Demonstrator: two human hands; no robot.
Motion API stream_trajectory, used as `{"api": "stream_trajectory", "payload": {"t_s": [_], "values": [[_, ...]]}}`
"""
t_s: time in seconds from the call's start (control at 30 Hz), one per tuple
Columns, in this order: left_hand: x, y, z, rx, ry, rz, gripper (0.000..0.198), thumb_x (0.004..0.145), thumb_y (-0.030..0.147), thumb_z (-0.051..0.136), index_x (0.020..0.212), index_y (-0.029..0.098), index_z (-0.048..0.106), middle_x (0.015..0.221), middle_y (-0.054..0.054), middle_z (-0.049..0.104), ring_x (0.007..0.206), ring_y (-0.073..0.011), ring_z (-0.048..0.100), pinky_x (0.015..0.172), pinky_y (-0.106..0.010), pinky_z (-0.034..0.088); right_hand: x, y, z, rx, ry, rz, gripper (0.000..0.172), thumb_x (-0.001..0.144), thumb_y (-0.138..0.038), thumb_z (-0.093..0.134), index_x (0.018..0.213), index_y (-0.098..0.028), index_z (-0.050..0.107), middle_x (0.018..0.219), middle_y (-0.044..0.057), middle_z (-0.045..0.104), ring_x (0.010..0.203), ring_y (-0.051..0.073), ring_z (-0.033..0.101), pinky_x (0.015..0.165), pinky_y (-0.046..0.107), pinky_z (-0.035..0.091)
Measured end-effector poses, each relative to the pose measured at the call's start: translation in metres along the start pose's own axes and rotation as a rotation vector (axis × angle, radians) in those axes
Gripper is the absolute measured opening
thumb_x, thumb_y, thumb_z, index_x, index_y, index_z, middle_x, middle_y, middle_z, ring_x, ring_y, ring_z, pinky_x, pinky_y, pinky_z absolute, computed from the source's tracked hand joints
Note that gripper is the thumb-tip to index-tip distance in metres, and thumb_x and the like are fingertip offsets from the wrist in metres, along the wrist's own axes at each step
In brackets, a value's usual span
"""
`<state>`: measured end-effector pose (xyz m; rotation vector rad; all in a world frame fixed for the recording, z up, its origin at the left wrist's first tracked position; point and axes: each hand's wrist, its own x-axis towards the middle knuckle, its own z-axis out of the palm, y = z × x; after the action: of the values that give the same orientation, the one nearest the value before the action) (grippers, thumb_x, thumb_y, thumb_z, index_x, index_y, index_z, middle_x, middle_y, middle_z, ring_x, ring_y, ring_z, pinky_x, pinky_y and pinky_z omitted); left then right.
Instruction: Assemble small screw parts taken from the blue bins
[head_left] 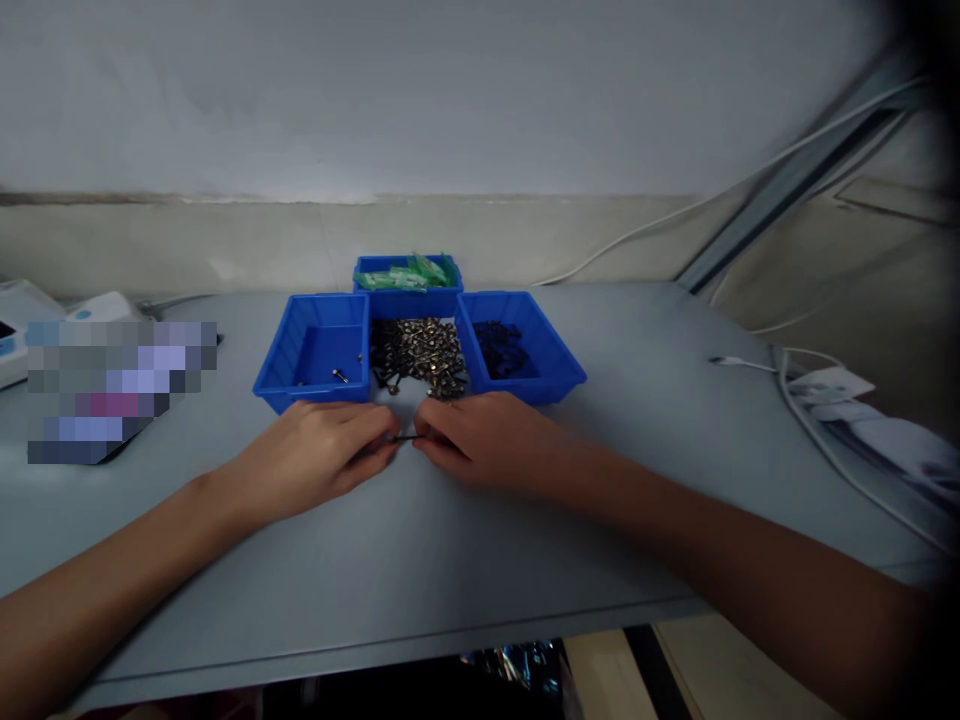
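Close together over the table, my left hand (pixel 330 447) and my right hand (pixel 487 437) are both closed in a pinch. A thin dark piece (pixel 406 438) spans the gap between their fingertips; its kind is too small to make out. Just beyond the fingers lies a heap of small metal screw-like parts (pixel 420 350). Left of the heap, a blue bin (pixel 274 358) holds a few similar metal parts (pixel 340 376). The blue bin on the right (pixel 559 365) contains black, ring-like or looped pieces (pixel 501 348).
A third blue bin (pixel 409 300) behind the heap holds green plastic pieces (pixel 409 273). At left are a blurred-out object (pixel 120 390) and a white device (pixel 26 325). Cables (pixel 817 430) and white items (pixel 892 440) lie at right. The grey table's front edge (pixel 420 648) is near me.
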<state>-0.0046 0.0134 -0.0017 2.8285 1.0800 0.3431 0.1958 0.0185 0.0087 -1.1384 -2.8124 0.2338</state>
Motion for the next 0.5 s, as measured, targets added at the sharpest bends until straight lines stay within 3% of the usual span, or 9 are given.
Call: {"api": "stream_trajectory", "payload": {"t_s": [0.5], "values": [[0.0005, 0.0, 0.0, 0.03, -0.017, -0.011, 0.019, 0.086, 0.029, 0.038, 0.079, 0.016, 0.05, 0.065, 0.0, 0.054, 0.06, -0.0106, 0.053, 0.053, -0.022, 0.037, -0.0009, -0.0001, 0.0005, -0.011, 0.008, -0.017, 0.019, 0.086, -0.027, 0.034, 0.084, -0.018, 0.05, 0.071, 0.0, 0.06, 0.056, 0.011, 0.051, 0.049, 0.024, 0.027]]}}
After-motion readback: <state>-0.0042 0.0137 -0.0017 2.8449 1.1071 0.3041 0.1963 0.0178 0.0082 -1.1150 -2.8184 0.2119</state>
